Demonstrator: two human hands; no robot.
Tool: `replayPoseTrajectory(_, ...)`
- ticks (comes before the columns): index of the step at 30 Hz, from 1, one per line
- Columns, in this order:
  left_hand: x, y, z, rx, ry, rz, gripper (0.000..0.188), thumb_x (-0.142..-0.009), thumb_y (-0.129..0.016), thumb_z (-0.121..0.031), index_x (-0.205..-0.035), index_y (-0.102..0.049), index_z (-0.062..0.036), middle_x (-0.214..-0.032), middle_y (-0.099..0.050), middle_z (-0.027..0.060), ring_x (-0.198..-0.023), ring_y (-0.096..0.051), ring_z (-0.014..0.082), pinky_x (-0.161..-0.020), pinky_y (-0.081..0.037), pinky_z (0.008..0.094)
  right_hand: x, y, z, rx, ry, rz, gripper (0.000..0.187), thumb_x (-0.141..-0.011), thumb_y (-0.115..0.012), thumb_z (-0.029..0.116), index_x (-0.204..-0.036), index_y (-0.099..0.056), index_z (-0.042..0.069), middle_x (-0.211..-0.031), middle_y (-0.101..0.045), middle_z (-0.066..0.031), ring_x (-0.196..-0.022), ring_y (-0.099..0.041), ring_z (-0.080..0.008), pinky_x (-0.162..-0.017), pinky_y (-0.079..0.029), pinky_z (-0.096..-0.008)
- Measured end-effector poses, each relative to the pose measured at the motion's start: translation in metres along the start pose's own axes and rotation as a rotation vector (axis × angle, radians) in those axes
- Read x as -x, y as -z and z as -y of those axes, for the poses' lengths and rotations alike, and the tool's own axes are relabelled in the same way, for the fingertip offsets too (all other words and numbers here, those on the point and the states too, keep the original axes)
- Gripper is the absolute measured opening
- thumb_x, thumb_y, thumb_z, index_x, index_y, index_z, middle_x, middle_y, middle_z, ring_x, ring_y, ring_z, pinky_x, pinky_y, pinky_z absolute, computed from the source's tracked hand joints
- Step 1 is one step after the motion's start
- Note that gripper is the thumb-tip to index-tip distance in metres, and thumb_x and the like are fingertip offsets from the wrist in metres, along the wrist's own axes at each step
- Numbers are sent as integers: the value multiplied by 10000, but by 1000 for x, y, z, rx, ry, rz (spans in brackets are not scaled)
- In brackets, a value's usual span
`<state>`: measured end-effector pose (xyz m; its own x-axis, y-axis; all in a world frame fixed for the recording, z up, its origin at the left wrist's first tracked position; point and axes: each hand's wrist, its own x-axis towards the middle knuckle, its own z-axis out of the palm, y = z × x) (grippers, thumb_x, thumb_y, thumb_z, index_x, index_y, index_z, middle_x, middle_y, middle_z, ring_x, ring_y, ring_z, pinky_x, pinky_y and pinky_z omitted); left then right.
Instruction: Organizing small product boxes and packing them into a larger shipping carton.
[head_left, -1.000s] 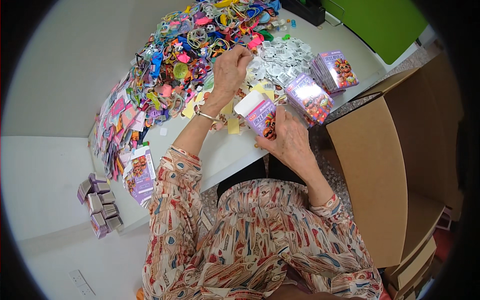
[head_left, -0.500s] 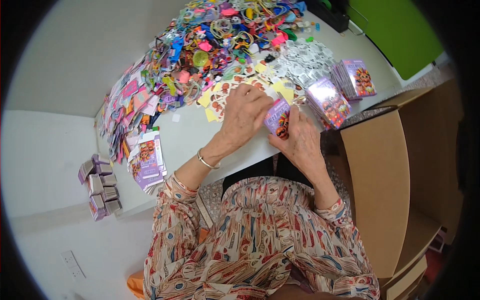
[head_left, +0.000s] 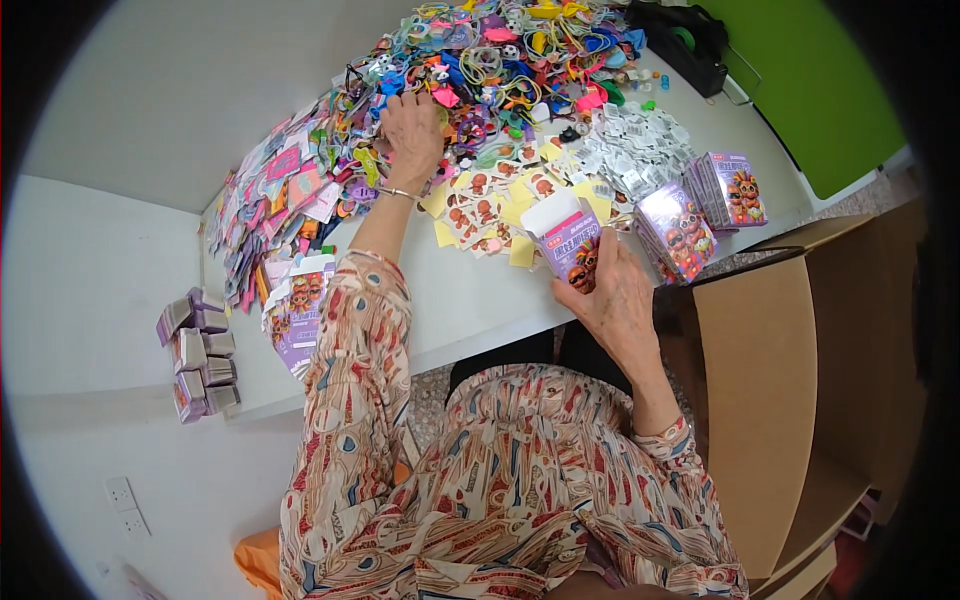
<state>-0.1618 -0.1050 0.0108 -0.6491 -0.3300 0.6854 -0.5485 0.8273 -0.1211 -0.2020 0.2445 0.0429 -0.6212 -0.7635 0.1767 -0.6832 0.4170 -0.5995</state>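
In my right hand [head_left: 617, 291] is a small purple printed box [head_left: 572, 252], its white top flap standing up. The fingers wrap its right side, with the thumb at the lower edge. My left hand [head_left: 413, 135] reaches into a mixed heap of small toys and bands [head_left: 480, 65], palm down. Its fingertips sink among the pieces, so I cannot see whether they grip anything. Stickers with brown cartoon figures and yellow backing [head_left: 484, 212] lie between the hands.
Filled purple boxes [head_left: 676, 232] stand at the right, below a pile of small silvery-white packets [head_left: 640, 150]. Flat unfolded boxes [head_left: 305, 300] and pink cards [head_left: 285, 185] lie at the left. A large cardboard carton [head_left: 755, 400] stands open at the right. A black tape dispenser [head_left: 690, 45] sits at the back.
My left hand has left the box and moved up and left into the toy heap. The box stays in my right hand, its white flap now showing upright.
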Motion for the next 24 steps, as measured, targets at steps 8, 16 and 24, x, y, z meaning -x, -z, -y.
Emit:
replayPoseTrajectory(8,1,5,10,48,-56,8,181,-742,-621,-74,-921,-646,-66,-883,-610,93,-880,-529,275,-728,-380,417,-1,-1,-3,1,4,26,628,-686,-754,274,-1101,-423,-60,-867,-577,-233,-813,-592,-399,-705,-483,-468)
replayPoseTrajectory(16,13,45,6,463,133,71,123,-858,-625,-115,-922,-666,-18,-834,-681,104,-682,-656,196,-598,-493,302,-2,-2,3,11,41,34,668,-684,-749,304,-1128,-419,-69,-903,-580,-238,-824,-588,-400,-696,-486,-473)
replayPoseTrajectory(24,28,121,-71,883,244,110,60,-793,-618,-8,-850,-604,2,-742,-634,94,-597,-617,182,-551,-474,303,-4,-10,12,86,81,18,708,-653,-784,288,-1142,-422,-73,-893,-572,-206,-862,-588,-371,-690,-514,-427)
